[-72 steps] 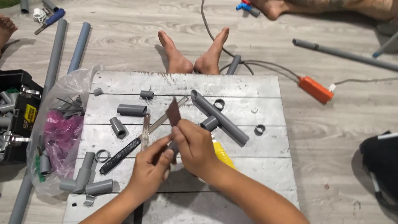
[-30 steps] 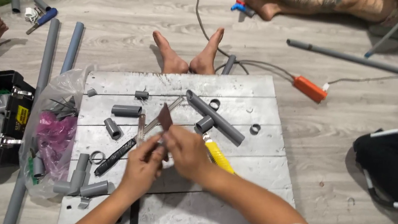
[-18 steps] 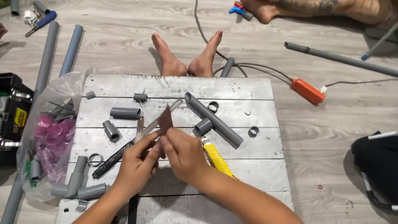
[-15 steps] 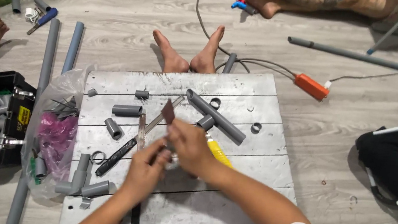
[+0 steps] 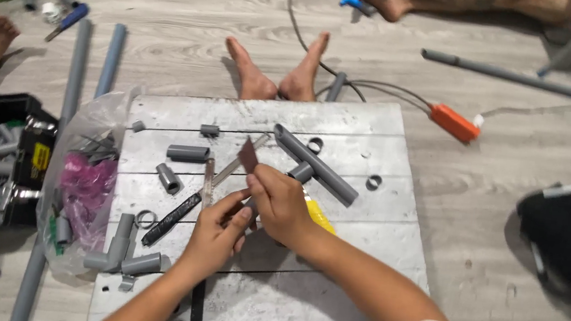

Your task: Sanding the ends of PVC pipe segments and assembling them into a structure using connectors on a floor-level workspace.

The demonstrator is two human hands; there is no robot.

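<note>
Both hands, left hand [image 5: 215,228] and right hand [image 5: 279,203], grip a brown sandpaper strip [image 5: 248,154] at table [image 5: 365,221] centre. Sanding appears unfinished. Loose pipe fittings [image 5: 188,153] remain unassembled.

near edge of board [image 5: 325,310] open | long pipe [image 5: 315,164], couplings [image 5: 188,153] crowd far half

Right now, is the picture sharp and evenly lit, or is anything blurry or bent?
Head view: soft, even light, faint shadows under the hands; the right hand and left hand look slightly blurred; the long grey pipe bows a little near the frame edge.
</note>
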